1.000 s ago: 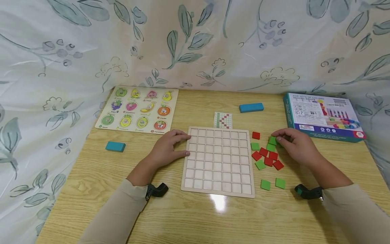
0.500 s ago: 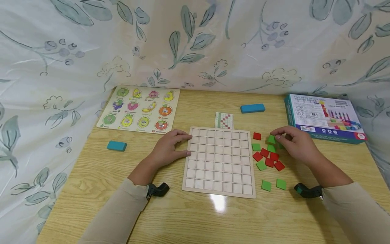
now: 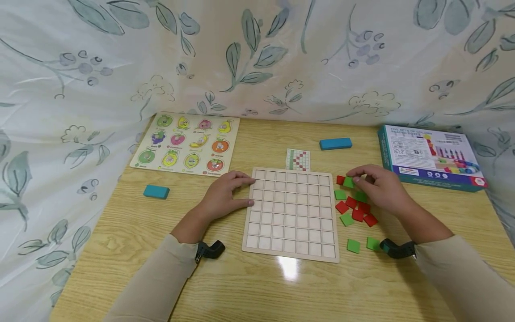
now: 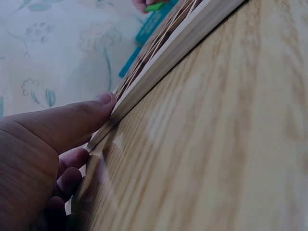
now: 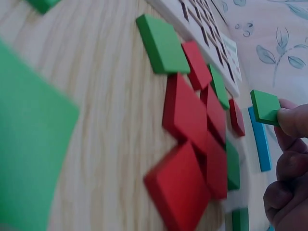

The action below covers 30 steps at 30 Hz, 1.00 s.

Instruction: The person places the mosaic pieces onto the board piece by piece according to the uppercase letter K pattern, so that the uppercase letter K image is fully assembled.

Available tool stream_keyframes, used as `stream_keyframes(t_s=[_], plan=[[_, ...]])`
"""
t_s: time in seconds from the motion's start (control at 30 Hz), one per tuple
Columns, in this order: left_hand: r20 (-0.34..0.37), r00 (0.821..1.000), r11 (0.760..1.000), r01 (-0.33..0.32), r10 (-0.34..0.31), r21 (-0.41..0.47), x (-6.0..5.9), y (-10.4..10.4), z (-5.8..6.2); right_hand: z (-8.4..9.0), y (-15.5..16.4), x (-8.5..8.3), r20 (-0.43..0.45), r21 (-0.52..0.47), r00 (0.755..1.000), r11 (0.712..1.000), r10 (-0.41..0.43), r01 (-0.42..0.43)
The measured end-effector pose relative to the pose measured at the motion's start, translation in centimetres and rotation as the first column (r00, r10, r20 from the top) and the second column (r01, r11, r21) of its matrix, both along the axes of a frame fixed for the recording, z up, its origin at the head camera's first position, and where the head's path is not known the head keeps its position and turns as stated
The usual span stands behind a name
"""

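Note:
A square wooden grid board (image 3: 290, 208) lies flat on the table, its cells bare. At its left edge rests my left hand (image 3: 224, 197), thumb and fingertips touching the side. In the left wrist view the thumb (image 4: 82, 118) lies along the board's rim. My right hand (image 3: 382, 188) pinches a green square tile (image 5: 264, 107) between thumb and fingers, lifted above the table. This tile overlaps a red tile (image 3: 340, 180) in the head view. Below the hand several loose red tiles (image 5: 185, 113) and green tiles (image 3: 353, 246) lie right of the board, some of them touching.
A small pattern card (image 3: 298, 159) lies against the board's far edge. Blue blocks sit at left (image 3: 156, 192) and at the back (image 3: 335, 143). The fruit puzzle board (image 3: 185, 143) is at the back left, a toy box (image 3: 432, 156) at the back right. A floral curtain (image 3: 257, 58) hangs behind.
My right hand has moved left toward the board, carrying the green tile from over the pile to beside the far red tile. The left hand stays at the board's edge.

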<state>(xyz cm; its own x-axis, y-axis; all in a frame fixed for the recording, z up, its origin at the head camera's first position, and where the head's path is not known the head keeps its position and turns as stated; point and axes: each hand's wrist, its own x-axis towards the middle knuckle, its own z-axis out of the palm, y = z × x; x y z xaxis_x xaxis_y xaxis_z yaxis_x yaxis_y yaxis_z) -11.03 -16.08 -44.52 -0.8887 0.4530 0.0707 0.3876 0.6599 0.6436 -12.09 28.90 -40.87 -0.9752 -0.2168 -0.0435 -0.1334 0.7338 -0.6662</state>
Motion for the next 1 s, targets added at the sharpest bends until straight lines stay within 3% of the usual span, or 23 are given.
stream_keyframes(t_s=[0.6,1.0], plan=[[-0.004,0.998,0.998,0.057,-0.057,-0.006,-0.2,-0.2,0.1,0.2,-3.3,-1.4,0.022,-0.058,1.000,0.998,0.010,-0.009],[0.008,0.999,0.999,0.041,-0.041,0.008,-0.1,-0.2,0.0,0.4,-6.3,-2.6,0.095,-0.131,0.995,0.991,0.039,-0.026]])
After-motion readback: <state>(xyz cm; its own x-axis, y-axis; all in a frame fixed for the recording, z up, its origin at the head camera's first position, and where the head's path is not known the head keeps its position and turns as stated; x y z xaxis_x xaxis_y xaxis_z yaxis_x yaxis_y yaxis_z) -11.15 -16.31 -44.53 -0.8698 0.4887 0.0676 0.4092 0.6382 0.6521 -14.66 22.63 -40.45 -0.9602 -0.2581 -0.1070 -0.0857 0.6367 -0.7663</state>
